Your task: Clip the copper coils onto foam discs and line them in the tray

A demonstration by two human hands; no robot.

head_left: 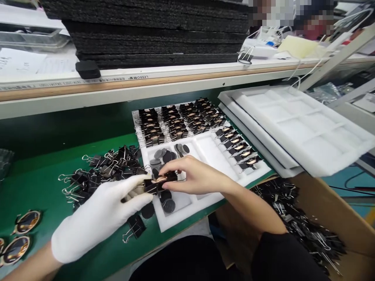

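Note:
Over the front left of a white foam tray [175, 224], my two hands meet at one small gold-rimmed piece [159, 179] with black binder clips on it. My left hand [96, 214], in a white glove, pinches a black binder clip [150, 186] at the piece's left side. The bare fingers of my right hand [196, 175] close on its right side, where another clip partly shows. Round grey and black discs [169, 205] lie in the tray compartment under my hands. Clipped gold-rimmed pieces [175, 121] stand in rows in the back compartments, and more [238, 146] line the right one.
Left of the tray lies a heap of loose binder clips [108, 168], with a single clip [136, 226] in front. Sunglasses [17, 249] rest at far left. Foam trays [304, 125] are stacked at right, above a cardboard box [345, 210] of clips. Black foam sheets [158, 35] fill the shelf.

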